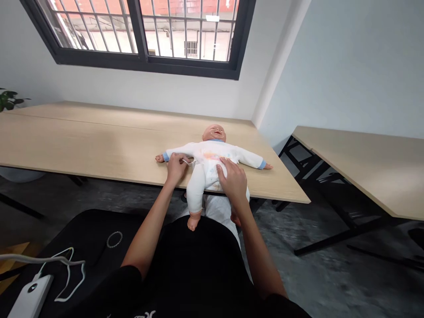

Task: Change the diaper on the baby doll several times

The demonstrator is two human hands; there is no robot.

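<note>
a baby doll (212, 152) lies on its back at the near edge of the light wooden desk (99, 145), head toward the window and legs hanging off the edge toward the person's lap. it is already inside a white romper (207, 170) with blue cuffs: both arms are through the sleeves and spread flat on the desk, with the small hands showing past the cuffs. the legs are covered too, and a bare foot (192, 222) sticks out below on the person's left side. the other foot is mostly hidden behind the right forearm.

the left hand (176, 167) is closed at the doll's side, just under the outstretched sleeve. its fingertips seem to pinch a thin white tie string (189, 162) that runs from the romper's front, though the string is small and hard to read from here. the right hand (233, 181) lies open and flat, palm down on the doll's belly, pressing the cloth and gripping nothing.

judging from this, putting the garment on is done and the front panel lies across the chest. what looks unfinished is the closing at the side, since the string is loose in the fingers and no knot shows. whether other fastenings lower down are closed cannot be told, as the right hand covers them.

a second desk (364, 163) stands well apart to the right. a white device with a cable (31, 293) lies on a dark surface near the person's left.
</note>
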